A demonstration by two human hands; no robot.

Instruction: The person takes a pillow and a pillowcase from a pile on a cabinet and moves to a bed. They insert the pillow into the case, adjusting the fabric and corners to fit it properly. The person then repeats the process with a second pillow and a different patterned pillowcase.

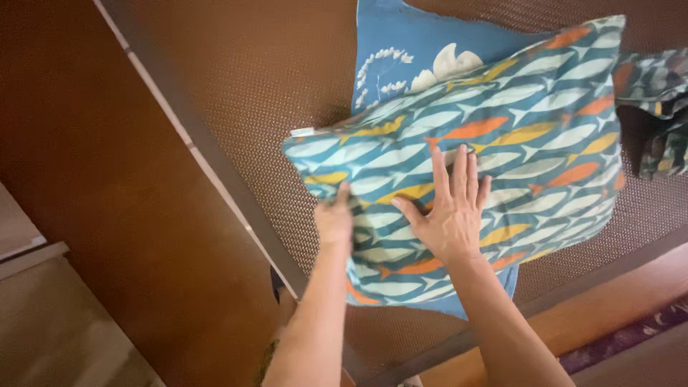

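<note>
Two bare forearms reach up from the bottom of the frame to a fish-patterned cushion [466, 165] lying on a woven brown seat [272, 86]. Right hand [453, 208] lies flat on the cushion's middle, fingers spread and pressing into the cover. Left hand [335, 218] has its grip pinched shut on the cushion's near edge, where the fabric bunches under the thumb. That cushion sits directly under both hands, tilted, its far corner pointing away toward the upper right. Beneath it and beyond the right hand's fingertips, a plain blue cushion with a white flower print [412, 54] shows at the top and pokes out again below the wrist. To the right of the right hand, a dark patterned cloth [656, 107] hangs at the frame's edge. Judging from this, the patterned cushion is already laid on top of the blue one, but not yet squared up with it; smoothing and straightening seem to be what remains.
</note>
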